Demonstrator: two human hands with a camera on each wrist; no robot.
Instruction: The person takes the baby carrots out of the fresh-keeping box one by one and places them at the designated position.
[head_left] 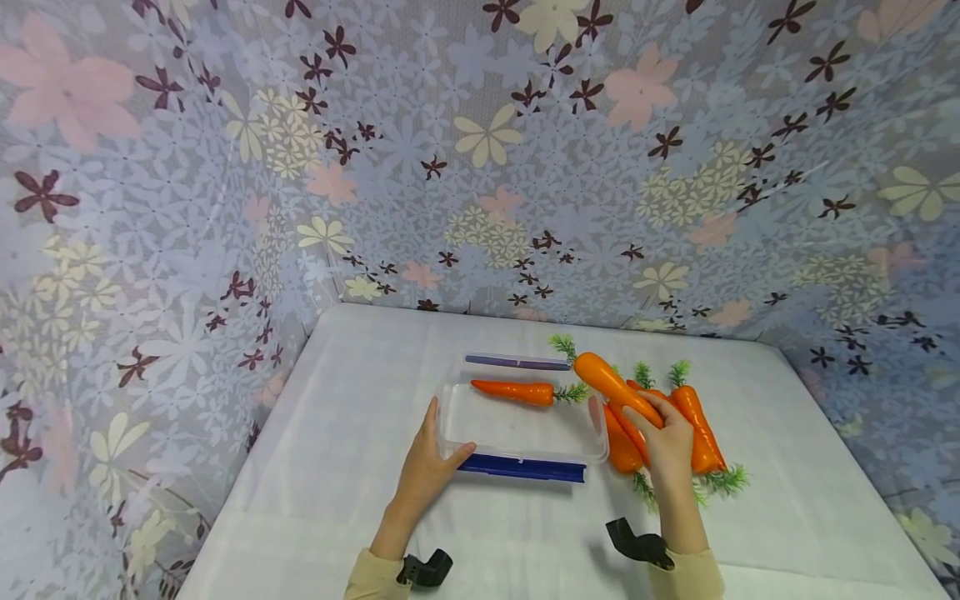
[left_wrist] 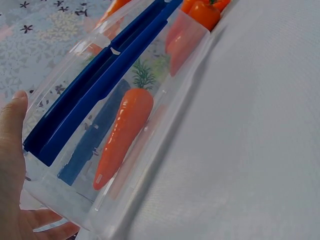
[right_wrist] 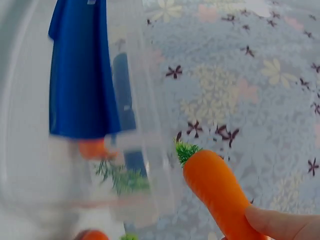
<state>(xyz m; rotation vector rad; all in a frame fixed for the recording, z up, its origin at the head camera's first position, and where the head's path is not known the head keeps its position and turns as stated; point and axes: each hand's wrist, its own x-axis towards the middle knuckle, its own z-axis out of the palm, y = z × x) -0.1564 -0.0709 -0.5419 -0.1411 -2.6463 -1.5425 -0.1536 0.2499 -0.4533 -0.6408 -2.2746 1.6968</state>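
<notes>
A clear plastic container (head_left: 517, 429) with blue latch flaps (head_left: 522, 469) along its near and far sides stands on the table. My left hand (head_left: 427, 462) holds its near left corner, thumb towards the front and fingers along the left wall. One orange carrot (head_left: 513, 392) with a green top lies inside, its tip to the left; the left wrist view shows this carrot (left_wrist: 125, 132) through the wall. My right hand (head_left: 670, 442) pinches another carrot (head_left: 602, 375) by its narrow end. This carrot (right_wrist: 217, 192) is raised, its leafy end by the container's far right corner.
Several more carrots (head_left: 699, 425) lie in a pile right of the container, partly under my right hand. A white cloth (head_left: 300, 467) covers the table. Flower-patterned fabric (head_left: 480, 192) hangs behind and at the sides.
</notes>
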